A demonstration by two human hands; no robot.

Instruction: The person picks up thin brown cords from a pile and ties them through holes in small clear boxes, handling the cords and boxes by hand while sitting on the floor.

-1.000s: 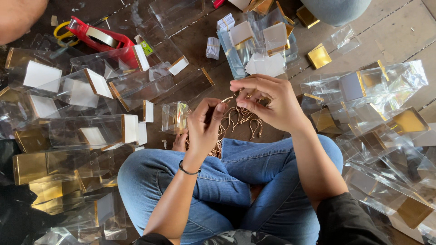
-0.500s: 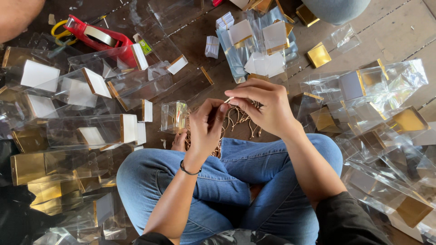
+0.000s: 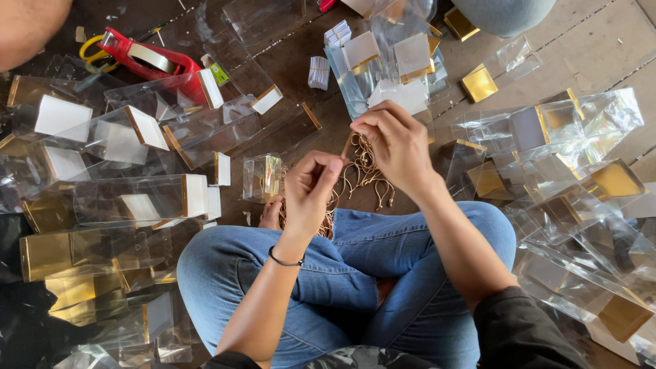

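I sit cross-legged in blue jeans on a wooden floor. My left hand (image 3: 311, 193) pinches a thin tan string loop between thumb and fingers, just above my left knee. My right hand (image 3: 394, 142) pinches the other end of a string, raised a little higher and to the right. Under both hands lies a bundle of tan string loops (image 3: 362, 179) on the floor by my shins. A small clear plastic box (image 3: 264, 176) stands just left of my left hand.
Several clear plastic boxes with gold and white ends (image 3: 130, 198) crowd the floor on the left, and more lie on the right (image 3: 567, 171). A red tape dispenser (image 3: 147, 60) sits at the far left. Another person's knee (image 3: 502, 12) shows at the top.
Both hands have drawn slightly apart, the left lowering toward my knee and the right lifting, with a string pulled out from the bundle between them.
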